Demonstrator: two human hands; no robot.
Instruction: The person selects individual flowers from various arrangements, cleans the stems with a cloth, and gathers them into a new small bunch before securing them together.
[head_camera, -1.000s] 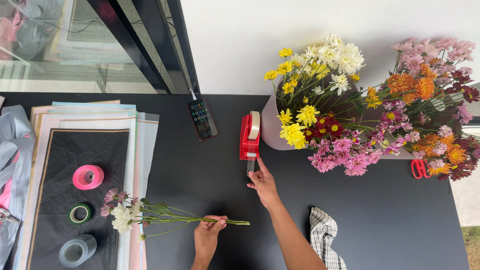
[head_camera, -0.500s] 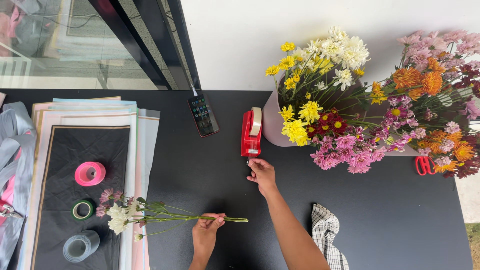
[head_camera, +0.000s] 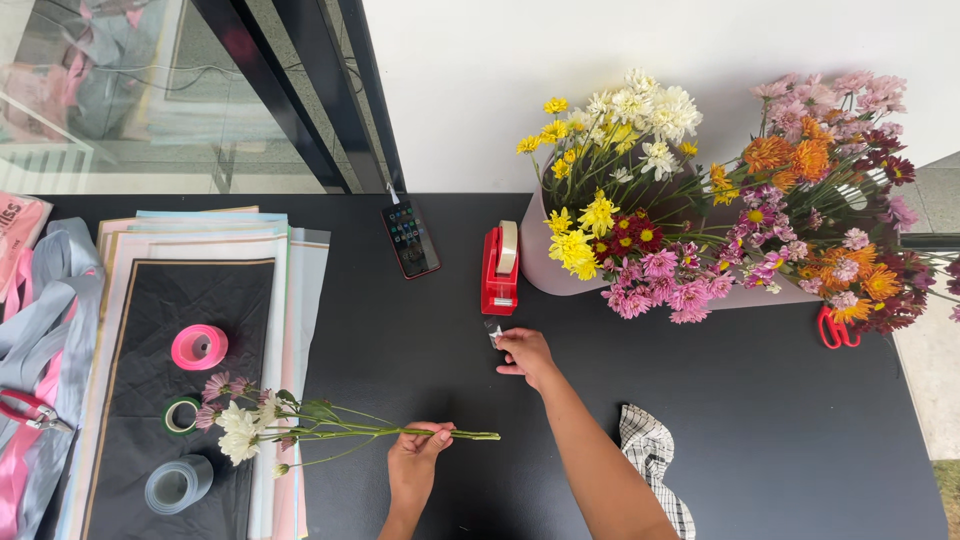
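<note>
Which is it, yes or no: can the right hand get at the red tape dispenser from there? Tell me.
Probably yes. The right hand lies just below the red tape dispenser, pinching a strip of tape; only bare black table shows between them.

**Open bench in the middle, clutter on both flanks**

Bare black bench (head_camera: 420, 330) lies open between the wrapping paper stack (head_camera: 200, 300) on the left and the checked cloth (head_camera: 655, 450) near right. Far side, the red tape dispenser (head_camera: 499, 270), phone (head_camera: 410, 238) and big flower bundle (head_camera: 720, 210) stand in the way. Ribbon rolls (head_camera: 199, 347) crowd the left; the small flower stems (head_camera: 330, 432) lie across the near middle.
</note>
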